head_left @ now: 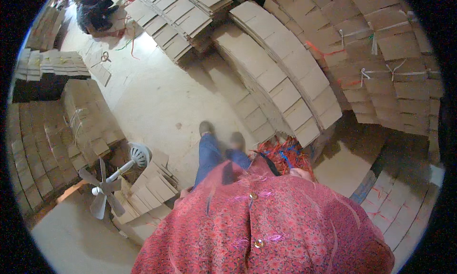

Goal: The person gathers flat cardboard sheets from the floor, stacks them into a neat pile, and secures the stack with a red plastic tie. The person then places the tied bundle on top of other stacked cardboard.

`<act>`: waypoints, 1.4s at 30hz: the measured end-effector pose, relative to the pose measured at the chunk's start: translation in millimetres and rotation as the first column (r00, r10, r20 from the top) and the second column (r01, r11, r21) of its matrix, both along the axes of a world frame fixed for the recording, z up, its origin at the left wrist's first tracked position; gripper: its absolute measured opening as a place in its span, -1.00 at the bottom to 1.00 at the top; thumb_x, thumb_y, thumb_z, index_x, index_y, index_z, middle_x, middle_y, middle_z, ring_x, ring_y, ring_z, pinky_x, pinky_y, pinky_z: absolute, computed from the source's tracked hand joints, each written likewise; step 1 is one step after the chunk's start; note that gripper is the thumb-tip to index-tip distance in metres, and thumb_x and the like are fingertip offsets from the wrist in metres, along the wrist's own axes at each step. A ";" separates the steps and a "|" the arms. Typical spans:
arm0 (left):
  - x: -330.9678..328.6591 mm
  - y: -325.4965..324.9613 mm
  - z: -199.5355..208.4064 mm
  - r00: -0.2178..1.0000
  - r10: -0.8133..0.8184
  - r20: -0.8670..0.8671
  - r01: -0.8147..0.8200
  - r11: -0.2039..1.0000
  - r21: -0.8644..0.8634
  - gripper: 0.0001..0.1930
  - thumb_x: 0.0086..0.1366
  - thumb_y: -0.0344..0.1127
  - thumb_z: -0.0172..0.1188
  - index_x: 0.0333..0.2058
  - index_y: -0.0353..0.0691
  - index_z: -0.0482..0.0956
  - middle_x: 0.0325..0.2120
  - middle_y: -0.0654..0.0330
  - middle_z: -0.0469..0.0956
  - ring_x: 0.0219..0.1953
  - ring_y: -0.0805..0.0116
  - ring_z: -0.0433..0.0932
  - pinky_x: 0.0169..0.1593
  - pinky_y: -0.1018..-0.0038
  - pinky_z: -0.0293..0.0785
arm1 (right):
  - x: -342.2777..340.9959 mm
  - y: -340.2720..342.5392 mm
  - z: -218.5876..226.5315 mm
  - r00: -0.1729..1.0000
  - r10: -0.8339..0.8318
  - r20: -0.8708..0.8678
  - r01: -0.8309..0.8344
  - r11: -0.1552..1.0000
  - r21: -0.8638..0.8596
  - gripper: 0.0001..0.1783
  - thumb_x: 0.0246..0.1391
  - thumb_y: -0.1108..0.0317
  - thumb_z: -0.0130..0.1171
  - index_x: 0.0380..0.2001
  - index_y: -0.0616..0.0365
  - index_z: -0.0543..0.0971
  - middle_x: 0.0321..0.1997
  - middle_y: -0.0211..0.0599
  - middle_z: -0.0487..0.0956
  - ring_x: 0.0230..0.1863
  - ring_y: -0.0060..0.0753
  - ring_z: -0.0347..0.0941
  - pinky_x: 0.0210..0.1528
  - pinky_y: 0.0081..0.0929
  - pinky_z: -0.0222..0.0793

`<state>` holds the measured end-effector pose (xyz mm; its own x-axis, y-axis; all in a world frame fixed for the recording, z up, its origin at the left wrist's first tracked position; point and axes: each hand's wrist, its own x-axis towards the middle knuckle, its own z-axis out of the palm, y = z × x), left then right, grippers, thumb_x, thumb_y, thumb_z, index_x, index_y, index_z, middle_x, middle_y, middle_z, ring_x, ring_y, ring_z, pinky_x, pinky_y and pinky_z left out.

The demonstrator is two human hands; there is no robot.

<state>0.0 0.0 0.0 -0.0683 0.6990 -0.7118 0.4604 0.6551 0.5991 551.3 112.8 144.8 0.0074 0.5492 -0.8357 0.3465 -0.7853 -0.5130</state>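
Far left there are stacks of flat brown cardboard sheets (43, 145) piled in rows, running up the edge of the view. Up in the top left corner another person in dark clothes (95, 7) is crouched on the floor next to more cardboard, with some red and green string lying loose nearby.

A bit further in, a fan with bare grey blades (102, 188) lies tipped over on the pale concrete floor (157, 98), its round white base (139, 154) pointing up, leaning against a low heap of folded cartons (152, 186).

Centre bottom is the wearer's own body: a red patterned shirt with buttons (266, 226) fills the lower frame, blue trousers (209, 155) and two shoes below it, blurry. The left hand (183, 194) only just peeks out at the shirt's left edge, right beside that carton heap. Can't tell if it's open or closed, too little of it shows.

Just right of the legs the right hand (301, 173) shows as a pinkish bit against a bundle of red and blue string (285, 152), which sits at the foot of the tall cardboard stacks. It looks to be touching the bundle, but honestly can't tell the grip, the shirt hides most of it.

Right side is long leaning rows of cardboard sheets (285, 79), and beyond that tied bundles (395, 69) with white and red string round them.
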 end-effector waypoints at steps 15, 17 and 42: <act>13.5 249.8 -50.1 0.992 0.020 0.122 0.033 0.910 -0.414 -0.63 0.24 -0.23 0.06 -0.09 -0.38 0.42 -0.59 0.13 0.49 -0.62 0.42 0.46 -0.59 0.51 0.43 | -132.5 107.5 -72.9 0.998 0.063 0.014 -0.064 0.994 0.083 -0.59 0.09 0.30 0.08 -0.06 0.38 0.40 -0.12 -0.11 0.52 -0.05 -0.37 0.43 0.00 -0.47 0.31; 23.6 272.8 -79.1 0.991 -0.012 0.133 0.066 0.912 -0.406 -0.64 0.23 -0.23 0.05 -0.10 -0.40 0.43 -0.55 0.11 0.50 -0.59 0.41 0.47 -0.56 0.50 0.45 | -139.1 122.9 -98.2 0.998 0.060 0.013 -0.061 0.995 0.079 -0.56 0.05 0.28 0.11 -0.05 0.36 0.40 -0.11 -0.06 0.52 -0.04 -0.31 0.42 0.00 -0.42 0.32; 225.4 389.6 -446.9 0.708 0.652 0.271 -0.446 0.710 -0.545 -0.51 0.26 0.09 -0.10 -0.04 -0.19 0.31 -0.07 0.15 0.38 -0.04 0.18 0.33 -0.08 0.14 0.30 | -131.8 260.8 -461.9 0.842 0.410 0.351 -0.501 0.835 0.226 -0.22 -0.02 0.30 0.08 0.23 0.24 0.00 0.34 0.11 -0.10 0.34 0.11 -0.19 0.33 -0.20 -0.19</act>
